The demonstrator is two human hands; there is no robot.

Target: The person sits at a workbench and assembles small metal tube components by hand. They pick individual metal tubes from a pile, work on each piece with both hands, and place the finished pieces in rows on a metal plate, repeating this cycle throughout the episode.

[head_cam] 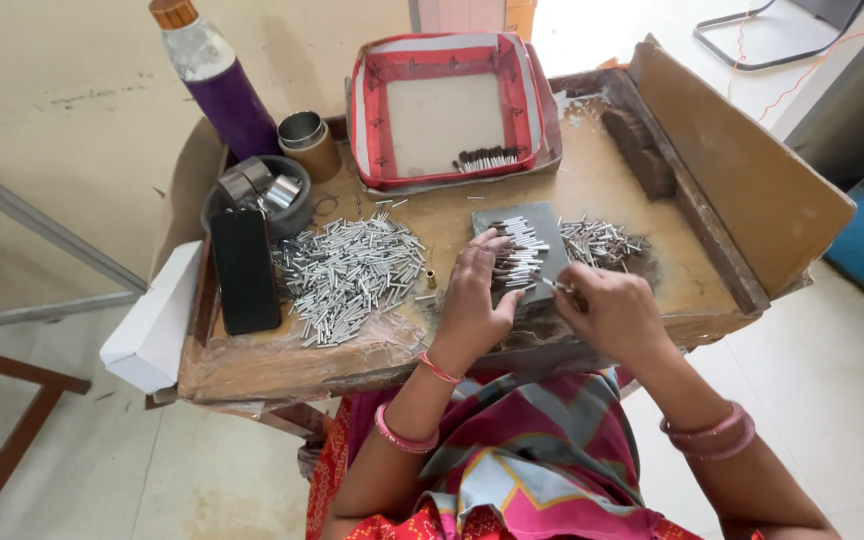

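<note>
- Hands first: the left hand (474, 300) rests fingers-down on the near edge of a small grey slab (522, 252), its fingertips touching a row of short metal tubes (520, 250) laid side by side on it.
- The right hand (612, 312) is pinched shut on one thin tube (556, 285), held just beside the slab's right edge.
- A large loose heap of the same silver tubes (350, 275) lies on the worktop (592, 180) to the left of the slab; a smaller heap (600, 240) lies to its right, near the right hand.
- A red-rimmed tray (372, 110) at the back holds one small bundle of darker tubes (486, 158).
- A black phone (245, 270), a dark bowl of metal parts (264, 195), a small tin (308, 143) and a purple bottle (214, 75) stand along the left side.
- Risk, as I judge it: the row on the slab is loose, so a nudge from the left hand's fingers could roll tubes out of line or off the slab.
- The slab sits close to the worktop's near edge; tubes knocked that way could drop into the lap or onto the floor.
- The pinched tube is thin and smooth, so it could slip from the fingertips.
</note>
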